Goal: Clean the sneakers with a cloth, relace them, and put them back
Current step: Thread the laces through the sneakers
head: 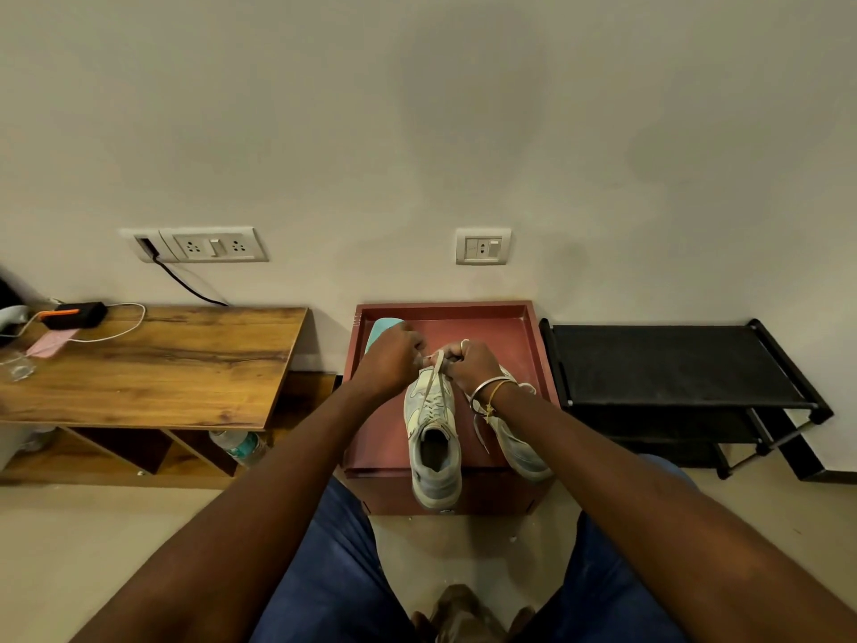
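Relacing underway: left hand (392,359) and right hand (468,362) both pinch lace (433,387) of sneaker (433,438) at cabinet (528,345) front edge; second sneaker (521,450) looks unlaced, shelving left.

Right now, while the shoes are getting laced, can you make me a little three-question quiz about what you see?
1. True or false: both hands, left hand and right hand, hold the shoelace of the left sneaker.
2. Where does the teal cloth lie?
A. on the wooden desk
B. in the red tray top of the cabinet, behind the left hand
C. on the black shoe rack
3. Fill in: the other sneaker lies partly under the right ____.

Key: 1 true; 2 B; 3 wrist.
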